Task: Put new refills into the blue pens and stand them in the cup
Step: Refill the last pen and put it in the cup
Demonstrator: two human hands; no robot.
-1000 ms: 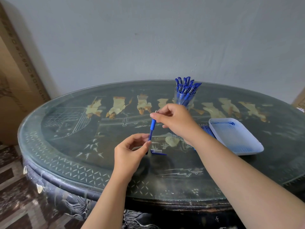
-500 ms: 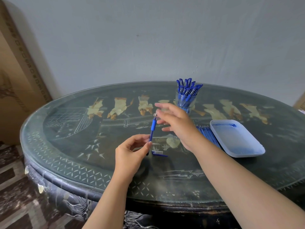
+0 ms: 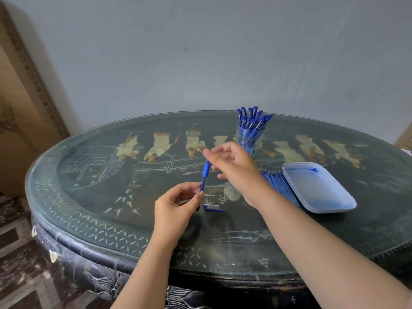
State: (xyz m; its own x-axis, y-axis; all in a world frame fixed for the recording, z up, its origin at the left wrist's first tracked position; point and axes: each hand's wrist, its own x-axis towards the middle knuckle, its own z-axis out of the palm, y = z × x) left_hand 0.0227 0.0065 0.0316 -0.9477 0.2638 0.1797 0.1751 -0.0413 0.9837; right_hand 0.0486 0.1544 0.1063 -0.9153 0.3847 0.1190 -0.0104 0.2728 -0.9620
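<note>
Pen (image 3: 205, 175) stays pinched by the left grip (image 3: 176, 204) as the right grip (image 3: 234, 166) lets go and spreads empty, suggesting its refill is seated.

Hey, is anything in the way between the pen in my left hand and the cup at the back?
Only your own right hand: it hovers between the pen in your left hand and the cup. No other object sits on that path; the tray lies off to the right.

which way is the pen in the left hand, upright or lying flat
Upright, leaning slightly right: the left hand pinches the pen near its lower end, grip end pointing up.
</note>
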